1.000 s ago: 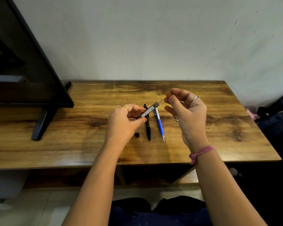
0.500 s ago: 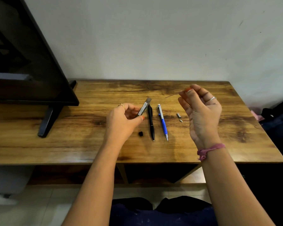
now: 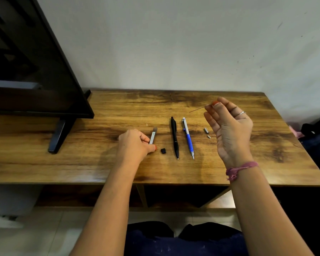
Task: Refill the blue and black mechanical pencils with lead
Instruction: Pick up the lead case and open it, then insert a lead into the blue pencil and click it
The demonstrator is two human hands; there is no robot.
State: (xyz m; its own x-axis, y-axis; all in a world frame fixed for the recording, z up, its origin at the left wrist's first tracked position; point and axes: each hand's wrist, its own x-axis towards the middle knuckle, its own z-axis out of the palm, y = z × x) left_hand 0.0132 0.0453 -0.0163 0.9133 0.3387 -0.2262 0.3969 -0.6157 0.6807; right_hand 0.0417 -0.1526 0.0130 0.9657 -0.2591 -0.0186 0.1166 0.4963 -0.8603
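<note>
Wooden tabletop (image 3: 229, 163) carried one dark screen on a stand (image 3: 59, 133) at far left. One left hand (image 3: 135, 145) lay low, its grip pinching one grey lead case (image 3: 153, 138) against the wood. One small black cap (image 3: 163, 150) sat beside it. One black pencil (image 3: 174, 137) and one blue pencil (image 3: 188, 138) lay side by side, untouched. Two small metal pieces (image 3: 207, 132) followed. One raised right hand (image 3: 231, 130) pinched one thin lead (image 3: 197, 109) between fingertips.
</note>
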